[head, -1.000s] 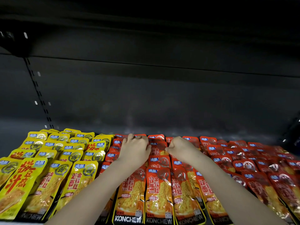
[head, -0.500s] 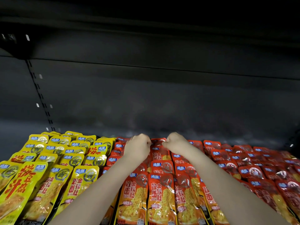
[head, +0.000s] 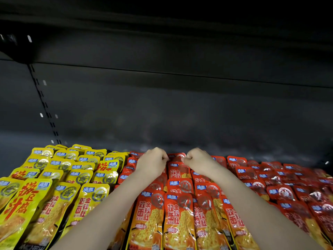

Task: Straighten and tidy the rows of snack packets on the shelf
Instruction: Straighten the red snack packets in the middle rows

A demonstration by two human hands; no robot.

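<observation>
Shelf [head: 243, 150] w/ yellow pkts [head: 54, 177], red pkts [head: 270, 188] (dark back wall [head: 180, 105]).

So the yellow packets [head: 79, 177] fill the shelf's [head: 252, 150] left side and the red packets [head: 180, 213] take the middle and right, all lying flat in overlapping rows running back. Yellow rows look pretty neat, far-right reds sit kinda crooked.

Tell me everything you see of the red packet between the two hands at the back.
The red packet is a glossy plastic pouch, rearmost in its row, showing only its top strip: a blue logo patch and a round window. The next packet covers the rest. The left hand and right hand, fingers curled, appear to pinch it at either side.
</observation>
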